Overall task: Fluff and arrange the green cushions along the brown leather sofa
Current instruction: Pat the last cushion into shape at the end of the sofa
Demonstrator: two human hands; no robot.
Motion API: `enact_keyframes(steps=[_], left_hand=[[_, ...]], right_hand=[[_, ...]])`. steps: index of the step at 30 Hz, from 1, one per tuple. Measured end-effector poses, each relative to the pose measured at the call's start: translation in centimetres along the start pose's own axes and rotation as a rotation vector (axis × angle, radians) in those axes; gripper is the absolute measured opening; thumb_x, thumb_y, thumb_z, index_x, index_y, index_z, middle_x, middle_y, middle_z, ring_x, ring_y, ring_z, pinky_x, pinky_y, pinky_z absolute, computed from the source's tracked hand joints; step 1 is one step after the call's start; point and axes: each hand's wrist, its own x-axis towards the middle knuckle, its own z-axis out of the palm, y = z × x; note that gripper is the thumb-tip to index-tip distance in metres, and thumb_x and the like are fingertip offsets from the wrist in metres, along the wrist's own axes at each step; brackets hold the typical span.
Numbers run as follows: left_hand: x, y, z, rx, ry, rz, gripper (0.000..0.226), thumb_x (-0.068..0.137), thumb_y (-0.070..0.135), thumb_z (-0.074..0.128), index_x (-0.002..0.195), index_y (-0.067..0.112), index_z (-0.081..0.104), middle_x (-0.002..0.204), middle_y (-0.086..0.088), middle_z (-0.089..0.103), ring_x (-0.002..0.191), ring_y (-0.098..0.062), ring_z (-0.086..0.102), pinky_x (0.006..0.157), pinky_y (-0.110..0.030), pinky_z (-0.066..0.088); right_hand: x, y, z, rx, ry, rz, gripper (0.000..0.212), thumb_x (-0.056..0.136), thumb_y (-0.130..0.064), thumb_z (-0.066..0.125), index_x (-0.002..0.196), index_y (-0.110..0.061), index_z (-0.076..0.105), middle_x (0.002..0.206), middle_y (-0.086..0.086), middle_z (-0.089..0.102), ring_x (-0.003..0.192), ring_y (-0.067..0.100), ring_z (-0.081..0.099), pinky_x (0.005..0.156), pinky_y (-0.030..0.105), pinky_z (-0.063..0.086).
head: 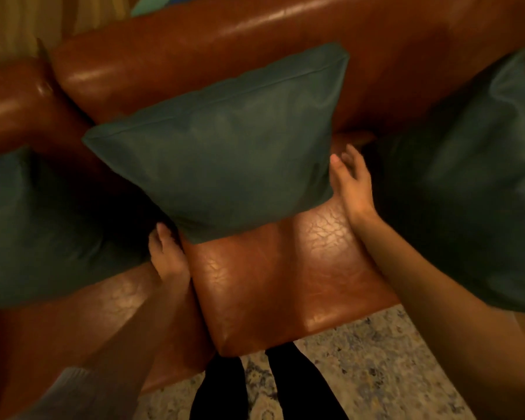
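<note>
Middle cushion [219, 140] leans tilted on the sofa [285, 283] back, between left cushion [43, 231] and right cushion [467, 177]. Right hand [353, 183]: fingers loose, straight against its edge. Left hand [167, 256] at its lower corner, fingers hidden, grip unclear. Judgement: nearly done; middle cushion needs squaring.

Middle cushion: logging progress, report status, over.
Left hand at lower-left corner of middle cushion, right hand open on its right edge. It leans on sofa back. Left cushion, right cushion flank it; nothing blocking.
</note>
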Motion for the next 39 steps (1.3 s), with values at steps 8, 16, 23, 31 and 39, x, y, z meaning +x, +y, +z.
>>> enact_keyframes(steps=[8, 16, 23, 31, 39], left_hand=[[-9.7, 1.7, 8.4, 0.408, -0.549, 0.320, 0.027, 0.094, 0.006, 0.055, 0.078, 0.025, 0.065, 0.059, 0.003, 0.065, 0.050, 0.001, 0.059, 0.059, -0.025, 0.051], [-16.3, 5.3, 16.5, 0.571, -0.985, 0.729, 0.016, 0.093, 0.025, 0.059, 0.086, 0.016, 0.070, 0.063, 0.002, 0.068, 0.056, -0.014, 0.063, 0.062, -0.033, 0.053], [-18.3, 11.9, 25.1, 0.718, -1.142, 1.041, 0.036, 0.086, 0.023, 0.064, 0.120, 0.013, 0.059, 0.090, 0.003, 0.065, 0.061, 0.001, 0.056, 0.068, -0.024, 0.047], [-17.1, 17.8, 37.3, 0.908, -1.109, 0.781, 0.118, 0.068, 0.007, 0.086, 0.156, 0.021, 0.009, 0.159, -0.005, 0.026, 0.136, -0.026, 0.041, 0.106, -0.052, 0.045], [-17.9, 16.7, 37.7, 0.907, -1.117, 0.835, 0.136, 0.044, 0.043, 0.096, 0.153, 0.026, 0.017, 0.153, 0.002, 0.039, 0.139, -0.024, 0.041, 0.104, -0.052, 0.047]], right_hand=[[-7.8, 5.7, -5.2, -0.229, -0.004, -0.018, 0.015, 0.091, -0.017, 0.060, 0.079, -0.012, 0.069, 0.081, 0.010, 0.070, 0.079, 0.029, 0.067, 0.080, 0.054, 0.052], [-14.2, 4.5, -12.1, -0.226, 0.173, -0.038, 0.010, 0.094, -0.015, 0.063, 0.091, -0.013, 0.072, 0.079, 0.003, 0.071, 0.074, 0.013, 0.067, 0.071, 0.027, 0.053], [-19.1, 8.5, -20.8, 0.090, 0.721, 0.197, 0.042, 0.081, -0.031, 0.078, 0.111, -0.006, 0.062, 0.097, 0.008, 0.066, 0.089, 0.016, 0.062, 0.075, 0.028, 0.053], [-14.6, 10.1, -25.8, 0.149, 0.676, 0.117, 0.099, 0.071, -0.015, 0.087, 0.150, -0.012, 0.026, 0.146, -0.007, 0.043, 0.125, 0.008, 0.051, 0.096, 0.016, 0.051], [-13.6, 11.7, -28.5, 0.188, 0.774, 0.044, 0.075, 0.072, -0.016, 0.086, 0.137, -0.008, 0.049, 0.130, -0.007, 0.060, 0.102, -0.014, 0.062, 0.088, 0.010, 0.051]])
